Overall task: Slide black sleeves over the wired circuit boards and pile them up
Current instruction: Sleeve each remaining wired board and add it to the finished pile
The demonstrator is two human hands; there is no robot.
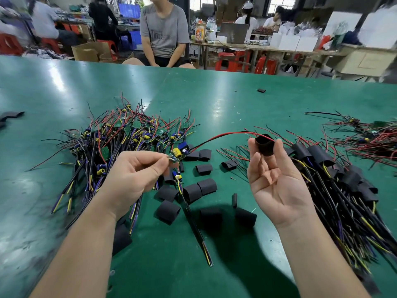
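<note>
The board (178, 154), with its yellow capacitor, is held above the table's middle, pinched between thumb and forefinger of the left hand (137, 171). Its red and black wires (223, 135) arc right to the sleeve (265, 145), which the right hand (277, 179) grips at the tips of thumb and fingers, palm turned up. The wires reach the sleeve's mouth and seem to enter it, but the board itself is well apart from it, so this piece is only at the threading stage.

Loose sleeves (204, 186) lie scattered just under and near the hands. To the right sits the sleeved pile (322, 160), a fair number done. To the left the bare pile (129, 134) looks at least as large, and a further heap (365, 134) of uncovered boards lies far right. Judging by that, the job is perhaps a third to half through. All rests on the green table (214, 100); a person (163, 31) sits at its far side.
</note>
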